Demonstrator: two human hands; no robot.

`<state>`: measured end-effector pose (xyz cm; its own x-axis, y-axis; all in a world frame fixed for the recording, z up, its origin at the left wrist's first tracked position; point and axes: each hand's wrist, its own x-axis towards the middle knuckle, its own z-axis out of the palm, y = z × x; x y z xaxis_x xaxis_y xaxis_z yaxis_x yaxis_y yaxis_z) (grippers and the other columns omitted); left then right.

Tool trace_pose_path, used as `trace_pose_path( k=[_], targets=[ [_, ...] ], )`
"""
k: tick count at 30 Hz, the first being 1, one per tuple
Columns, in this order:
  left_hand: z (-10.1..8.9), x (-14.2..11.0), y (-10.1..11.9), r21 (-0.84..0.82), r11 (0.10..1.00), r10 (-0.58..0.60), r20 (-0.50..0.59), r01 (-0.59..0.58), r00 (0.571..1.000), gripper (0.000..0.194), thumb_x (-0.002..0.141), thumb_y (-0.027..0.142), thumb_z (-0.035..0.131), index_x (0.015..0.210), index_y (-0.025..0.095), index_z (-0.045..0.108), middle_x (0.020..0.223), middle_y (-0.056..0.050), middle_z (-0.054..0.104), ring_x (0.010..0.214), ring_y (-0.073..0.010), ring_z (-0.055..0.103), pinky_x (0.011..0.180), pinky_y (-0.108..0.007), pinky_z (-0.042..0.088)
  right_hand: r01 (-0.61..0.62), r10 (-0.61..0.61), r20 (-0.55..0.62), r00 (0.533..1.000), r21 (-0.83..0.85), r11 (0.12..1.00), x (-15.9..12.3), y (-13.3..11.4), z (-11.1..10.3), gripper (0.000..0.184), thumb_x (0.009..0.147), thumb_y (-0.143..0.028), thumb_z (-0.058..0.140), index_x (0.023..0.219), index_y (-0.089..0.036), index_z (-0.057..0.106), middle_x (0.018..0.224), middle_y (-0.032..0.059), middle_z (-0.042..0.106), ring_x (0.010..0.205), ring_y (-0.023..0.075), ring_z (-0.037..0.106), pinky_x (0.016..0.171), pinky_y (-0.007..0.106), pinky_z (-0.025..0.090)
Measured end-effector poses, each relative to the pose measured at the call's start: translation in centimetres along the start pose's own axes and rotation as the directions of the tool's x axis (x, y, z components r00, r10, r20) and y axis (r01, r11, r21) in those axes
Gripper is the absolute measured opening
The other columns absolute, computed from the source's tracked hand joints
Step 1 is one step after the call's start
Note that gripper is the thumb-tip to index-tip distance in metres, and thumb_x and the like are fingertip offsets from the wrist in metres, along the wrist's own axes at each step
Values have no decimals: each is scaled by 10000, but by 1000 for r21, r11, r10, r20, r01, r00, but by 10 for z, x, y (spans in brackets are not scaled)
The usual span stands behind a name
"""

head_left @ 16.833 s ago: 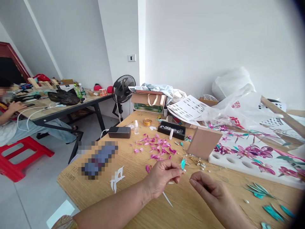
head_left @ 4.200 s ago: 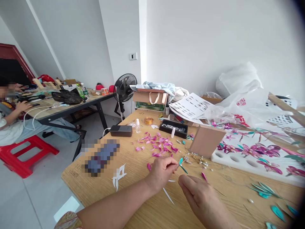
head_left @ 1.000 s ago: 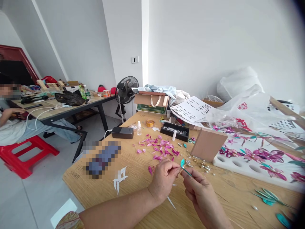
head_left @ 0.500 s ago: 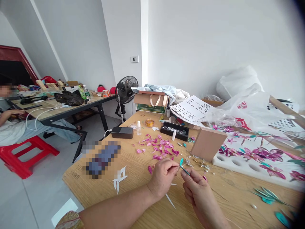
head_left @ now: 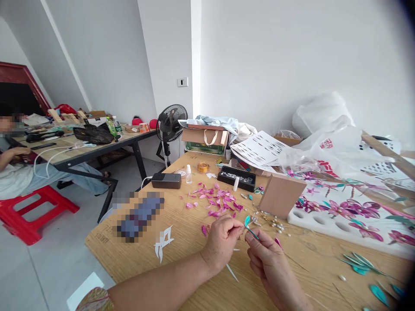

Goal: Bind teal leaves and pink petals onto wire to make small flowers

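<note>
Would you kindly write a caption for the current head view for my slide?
Left hand and right hand pinch small turquoise leaf-shaped pieces over a brown wooden table scattered with magenta petal shapes.

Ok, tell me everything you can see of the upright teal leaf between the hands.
The leaf is small and bright teal, with a pointed top and a slight sheen; its material is too small to tell. It stands nearly upright above the table, just beyond the left hand, whose fingers pinch at its base. Any stem there is mostly hidden. A darker teal strip slants from near its base down to the right hand; whether they are joined is unclear.
</note>
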<state>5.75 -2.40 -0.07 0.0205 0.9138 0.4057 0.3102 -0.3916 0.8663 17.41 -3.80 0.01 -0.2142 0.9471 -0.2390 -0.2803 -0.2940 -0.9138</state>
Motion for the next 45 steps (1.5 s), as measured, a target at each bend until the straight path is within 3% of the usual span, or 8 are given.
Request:
trace_pose_path(
  k=[6,11,15,18,23,29,36,45],
  targets=[
    [-3,3,-1,0,1000,5,-36,-5,999,146,758,107,497,664,156,597,591,22,494,604,-97,462,600,-207,359,132,-147,-13,989,-362,923,-4,8,-2,338,699,-518,530,608,-214,414,446,-98,249,386,68,213,359,187,189],
    [-2,4,-11,126,988,76,104,-89,992,167,776,133,500,666,166,621,624,5,530,633,-108,481,622,-214,372,439,-384,295,875,-817,374,-24,-14,-7,259,800,-338,422,580,-204,455,505,-32,448,474,108,420,463,205,320],
    [1,-3,-7,-6,973,213,389,-229,896,145,787,189,515,728,159,644,715,-31,578,717,-127,522,675,-219,406,524,-420,419,805,-835,170,-21,-55,-18,276,789,-336,439,545,-207,430,479,-32,429,452,108,391,447,209,300],
    [0,-7,6,-226,965,229,466,-135,854,140,772,232,548,710,155,648,698,-29,576,694,-116,529,675,-214,414,435,-374,307,875,-837,331,-5,-67,-34,288,775,-388,446,554,-206,428,515,-33,394,502,115,370,461,210,304],
    [-5,0,10,-379,899,-111,286,219,952,146,746,263,558,663,149,598,548,27,486,514,-74,456,540,-197,382,150,-174,32,984,-672,726,10,-39,-53,319,749,-508,440,625,-215,424,489,-81,221,420,86,205,382,205,193],
    [-5,9,-5,-209,952,-219,52,225,974,131,748,181,494,648,162,577,584,31,464,519,-74,434,525,-195,359,316,-302,170,938,-776,546,-10,-14,-37,298,768,-446,454,584,-211,457,548,-24,414,540,131,397,505,224,326],
    [-4,6,-5,-15,999,-31,21,32,999,171,782,208,487,685,176,625,588,13,476,583,-103,448,589,-215,364,377,-300,272,914,-844,382,-26,-15,-10,324,822,-424,321,572,-219,343,508,-25,399,489,129,381,480,226,307],
    [3,-1,6,-351,878,-295,142,327,945,153,722,272,540,687,139,608,544,33,467,529,-82,430,547,-214,336,279,-241,195,951,-876,392,-37,-8,-23,312,819,-421,293,585,-217,322,527,-30,362,506,128,364,481,227,304]
  ],
)
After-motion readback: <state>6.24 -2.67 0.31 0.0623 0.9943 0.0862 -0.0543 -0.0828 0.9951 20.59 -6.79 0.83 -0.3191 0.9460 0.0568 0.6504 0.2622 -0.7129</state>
